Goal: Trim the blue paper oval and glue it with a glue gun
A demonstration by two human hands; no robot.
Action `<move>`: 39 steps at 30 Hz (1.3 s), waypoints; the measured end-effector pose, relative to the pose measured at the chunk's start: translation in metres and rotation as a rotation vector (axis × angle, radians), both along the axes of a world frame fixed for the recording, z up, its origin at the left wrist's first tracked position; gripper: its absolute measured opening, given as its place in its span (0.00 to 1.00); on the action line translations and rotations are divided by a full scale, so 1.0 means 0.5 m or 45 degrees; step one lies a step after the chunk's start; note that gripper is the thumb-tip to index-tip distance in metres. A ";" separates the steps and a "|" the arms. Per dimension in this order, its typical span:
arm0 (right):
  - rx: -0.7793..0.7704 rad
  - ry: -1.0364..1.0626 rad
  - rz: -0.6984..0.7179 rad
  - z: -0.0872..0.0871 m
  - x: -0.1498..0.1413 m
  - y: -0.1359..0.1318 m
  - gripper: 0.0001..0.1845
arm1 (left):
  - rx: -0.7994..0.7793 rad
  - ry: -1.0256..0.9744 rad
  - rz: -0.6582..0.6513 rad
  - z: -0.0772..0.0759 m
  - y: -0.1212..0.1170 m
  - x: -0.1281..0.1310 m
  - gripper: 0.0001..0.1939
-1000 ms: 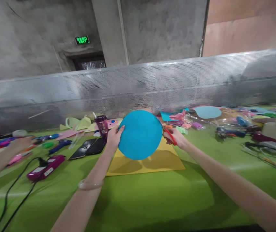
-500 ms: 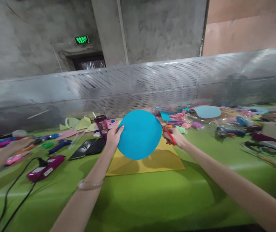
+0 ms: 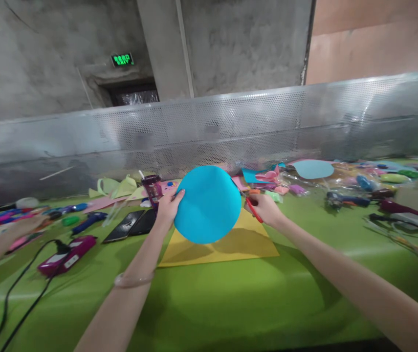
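Note:
My left hand (image 3: pixel 169 205) pinches the left edge of a round blue sheet of paper (image 3: pixel 208 204), its thumb lying on the front face. The sheet is held up and faces me. At its right edge my right hand (image 3: pixel 265 209) grips red-handled scissors (image 3: pixel 253 210); the blades point toward the upper right rim of the circle and are partly hard to make out. Beneath the circle a yellow sheet (image 3: pixel 227 247) lies flat on the green-covered table (image 3: pixel 231 298), its far part hidden by the blue paper.
To the left are a dark cup with a straw (image 3: pixel 153 188), black phones (image 3: pixel 130 226) and a purple power strip (image 3: pixel 67 255) with cables. Another person's hand (image 3: pixel 29 225) reaches among craft bits. Paper scraps (image 3: pixel 256 176), a light-blue oval (image 3: pixel 313 169) and a glue gun (image 3: pixel 348 199) lie right.
The blue circle and my left hand have shifted slightly left. The scissors in my right hand have turned so their handles look narrower. The other person's hand has moved a little left.

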State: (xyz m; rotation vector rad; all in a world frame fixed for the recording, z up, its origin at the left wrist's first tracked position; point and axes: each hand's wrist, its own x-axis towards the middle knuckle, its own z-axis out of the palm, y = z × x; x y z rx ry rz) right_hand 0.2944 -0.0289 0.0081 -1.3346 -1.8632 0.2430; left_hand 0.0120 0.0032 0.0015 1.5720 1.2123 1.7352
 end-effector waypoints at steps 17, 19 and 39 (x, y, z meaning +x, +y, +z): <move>0.278 0.183 0.310 0.016 0.000 -0.035 0.09 | -0.203 -0.182 -0.197 0.030 -0.043 0.011 0.26; 0.105 0.337 0.395 0.018 -0.005 -0.036 0.08 | -0.156 -0.226 -0.178 0.028 -0.040 0.011 0.27; -0.347 0.477 0.366 0.018 -0.016 -0.029 0.08 | -0.026 -0.288 -0.062 0.018 -0.026 0.009 0.26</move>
